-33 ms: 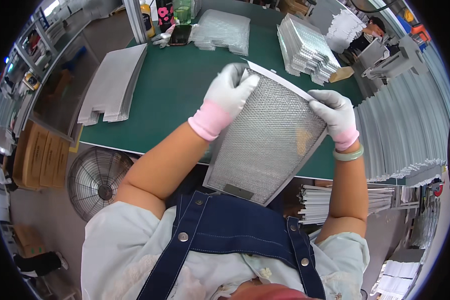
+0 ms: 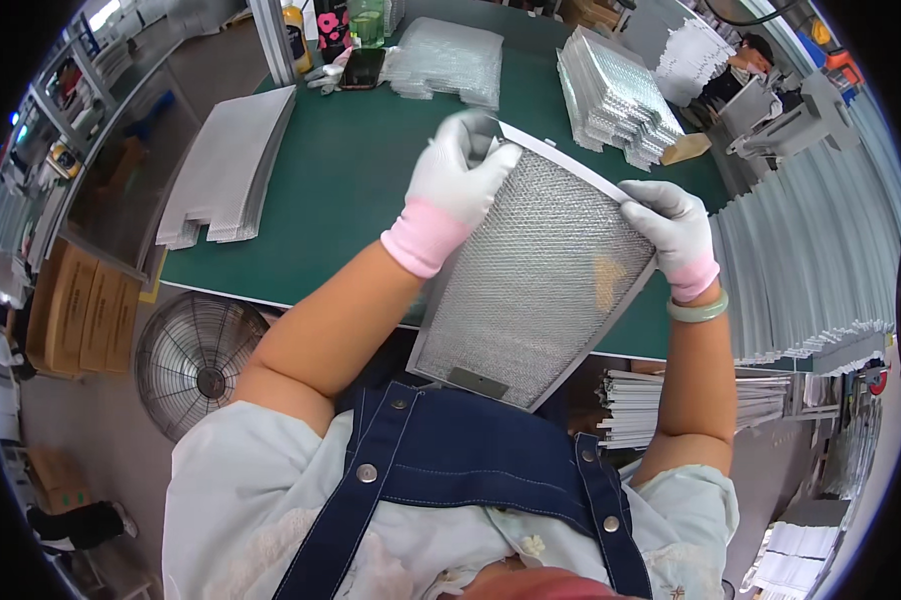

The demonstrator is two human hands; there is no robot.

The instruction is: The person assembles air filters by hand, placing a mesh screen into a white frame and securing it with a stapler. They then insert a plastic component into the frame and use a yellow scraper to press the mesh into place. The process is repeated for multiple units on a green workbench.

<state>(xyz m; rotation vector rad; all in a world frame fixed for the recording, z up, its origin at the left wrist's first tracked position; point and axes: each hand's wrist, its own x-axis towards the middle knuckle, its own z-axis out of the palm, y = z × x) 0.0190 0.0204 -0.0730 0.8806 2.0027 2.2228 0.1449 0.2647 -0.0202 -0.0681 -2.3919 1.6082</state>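
A grey metal mesh filter panel in a thin frame is held tilted between my hands, its lower end close to my apron. Along its far edge runs a white frame strip. My left hand, in a white glove with a pink cuff, pinches the far left corner at the strip's end; its fingertips are partly hidden. At the far right corner my right hand, gloved alike, grips the edge with the thumb on top. A small dark plate sits at the panel's near end.
On the green table lie a stack of mesh sheets at left, a clear-wrapped stack, a phone and shiny mesh pads. Many grey frames stand at right. A floor fan is at lower left.
My left hand has shifted slightly at the corner, with its fingers raised a little. The panel and my right hand have hardly moved.
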